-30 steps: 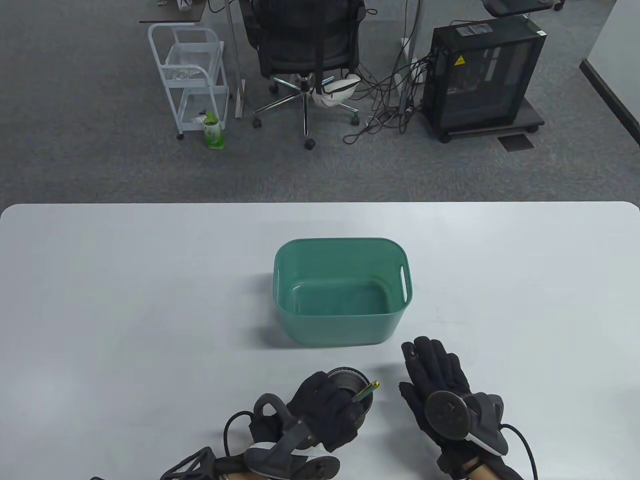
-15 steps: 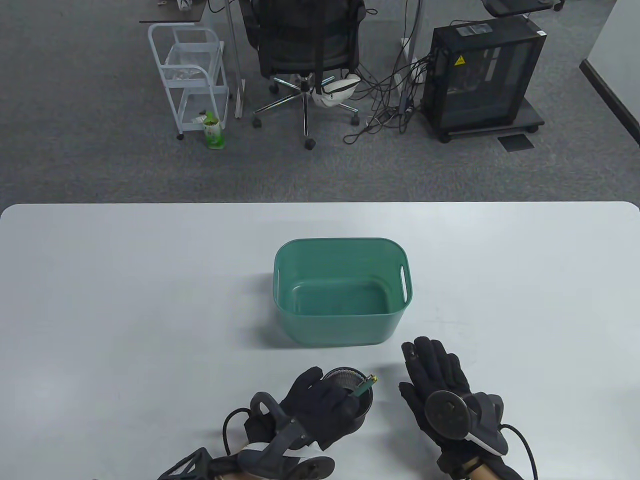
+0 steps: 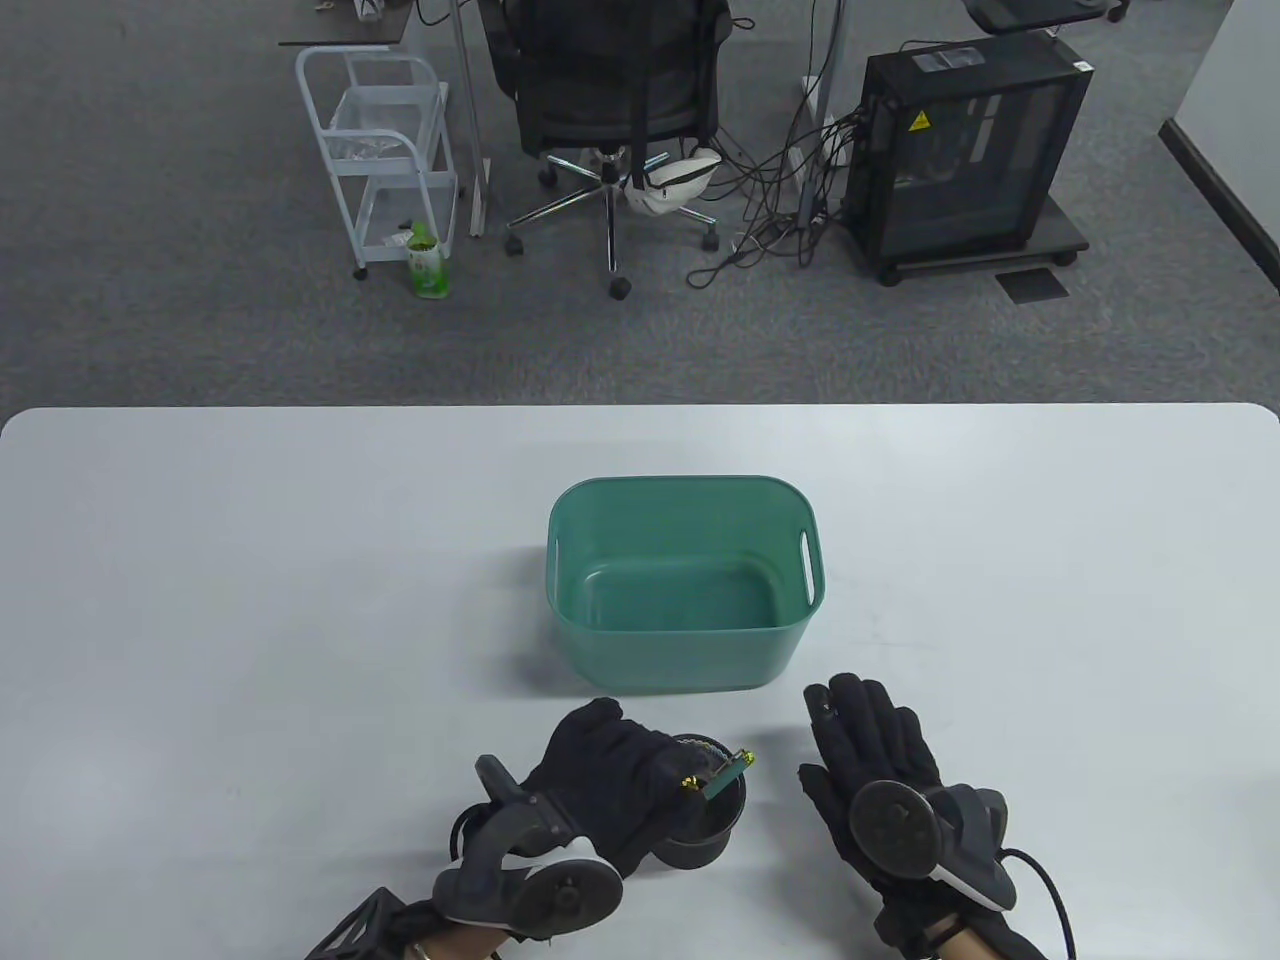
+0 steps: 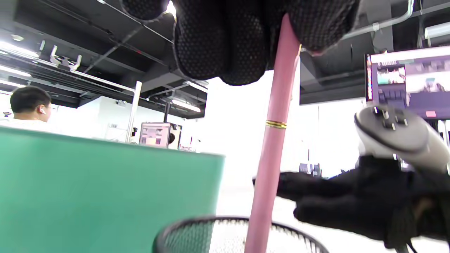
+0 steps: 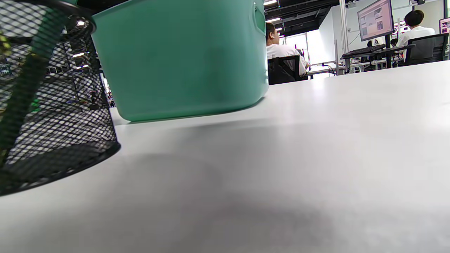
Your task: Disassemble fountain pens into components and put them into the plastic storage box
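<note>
A black mesh pen holder (image 3: 712, 828) stands near the table's front edge, just in front of the green plastic storage box (image 3: 685, 585). My left hand (image 3: 640, 775) reaches over the holder. In the left wrist view its fingers (image 4: 225, 45) grip the top of a pink pen (image 4: 276, 140) with a gold band, which stands in the mesh holder (image 4: 225, 233). A green pen (image 3: 726, 775) leans out of the holder's right side. My right hand (image 3: 868, 750) lies flat and open on the table right of the holder, holding nothing.
The box (image 5: 182, 56) looks empty and has a slot handle on its right wall. The white table (image 3: 250, 600) spreads wide on both sides. Beyond its far edge are an office chair (image 3: 610, 90), a wire cart and a computer case.
My left hand has turned and slid forward over the holder, its tracker swinging toward me. The green pen has barely shifted. The right hand has not moved.
</note>
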The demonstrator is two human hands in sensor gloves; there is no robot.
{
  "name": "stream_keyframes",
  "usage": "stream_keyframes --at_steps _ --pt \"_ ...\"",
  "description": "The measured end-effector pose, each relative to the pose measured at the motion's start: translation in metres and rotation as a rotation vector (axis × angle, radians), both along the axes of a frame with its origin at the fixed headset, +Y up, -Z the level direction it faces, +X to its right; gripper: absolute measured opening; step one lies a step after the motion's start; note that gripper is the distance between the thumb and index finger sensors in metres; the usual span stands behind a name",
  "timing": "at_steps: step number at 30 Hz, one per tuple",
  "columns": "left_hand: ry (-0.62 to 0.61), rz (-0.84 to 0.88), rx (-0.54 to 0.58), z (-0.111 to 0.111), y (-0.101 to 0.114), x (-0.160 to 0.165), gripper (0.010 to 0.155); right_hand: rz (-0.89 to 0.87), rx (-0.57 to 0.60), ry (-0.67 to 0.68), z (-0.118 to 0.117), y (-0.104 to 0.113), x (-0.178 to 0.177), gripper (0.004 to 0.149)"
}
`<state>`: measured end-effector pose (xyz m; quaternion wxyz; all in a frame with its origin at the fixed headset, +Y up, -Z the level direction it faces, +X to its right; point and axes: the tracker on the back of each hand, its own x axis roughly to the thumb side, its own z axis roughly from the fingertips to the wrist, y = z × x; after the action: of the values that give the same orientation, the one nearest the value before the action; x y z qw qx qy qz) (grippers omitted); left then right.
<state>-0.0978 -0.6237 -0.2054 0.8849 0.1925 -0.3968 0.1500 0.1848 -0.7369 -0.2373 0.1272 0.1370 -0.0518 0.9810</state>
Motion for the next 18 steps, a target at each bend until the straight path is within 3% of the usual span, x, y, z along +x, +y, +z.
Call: stream_keyframes --at_steps 9,15,18 --pt "-0.001 0.309 -0.03 -0.014 0.031 -0.02 0.046 0.0 0.0 0.0 0.0 0.0 0.0 0.068" --pt "0.006 0.44 -0.051 -0.022 0.026 -0.034 0.046 -0.013 0.021 -0.004 0.001 0.004 0.001 0.067" --pt "0.006 0.486 -0.071 -0.024 0.026 -0.042 0.047 -0.047 0.128 -0.017 0.005 0.021 0.003 0.065"
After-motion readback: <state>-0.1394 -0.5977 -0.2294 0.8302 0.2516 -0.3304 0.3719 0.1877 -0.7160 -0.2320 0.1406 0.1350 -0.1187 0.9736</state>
